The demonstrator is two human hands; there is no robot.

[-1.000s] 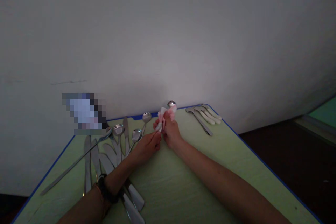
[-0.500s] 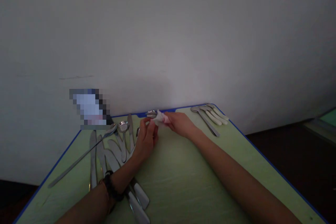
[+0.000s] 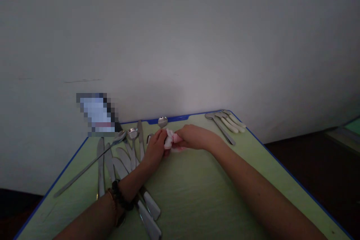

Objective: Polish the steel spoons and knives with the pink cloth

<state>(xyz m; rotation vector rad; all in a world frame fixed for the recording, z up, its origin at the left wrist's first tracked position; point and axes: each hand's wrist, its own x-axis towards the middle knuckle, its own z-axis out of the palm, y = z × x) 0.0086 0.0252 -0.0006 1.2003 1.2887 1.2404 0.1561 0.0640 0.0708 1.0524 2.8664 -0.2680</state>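
Both my hands meet over the middle of a pale green table (image 3: 202, 195). My right hand (image 3: 194, 137) is closed on a small pink and white cloth (image 3: 170, 140). My left hand (image 3: 154, 150) pinches a piece of cutlery at the cloth; most of that piece is hidden by cloth and fingers. A spoon bowl (image 3: 162, 121) shows just beyond my left fingers, near the table's far edge. Whether it belongs to the held piece I cannot tell. My left wrist wears a dark bracelet (image 3: 119, 197).
Several knives and spoons (image 3: 123, 157) lie spread at the left, with white-handled knives (image 3: 149, 213) under my left forearm. A small group of white-handled cutlery (image 3: 226, 123) lies at the far right corner. A pale wall rises behind the table. A blurred-out object (image 3: 97, 114) stands back left.
My hands have come down and nearer to me, from the far edge to the table's middle. One second ago the cloth was wrapped on an upright spoon; now it is bunched low between both hands.
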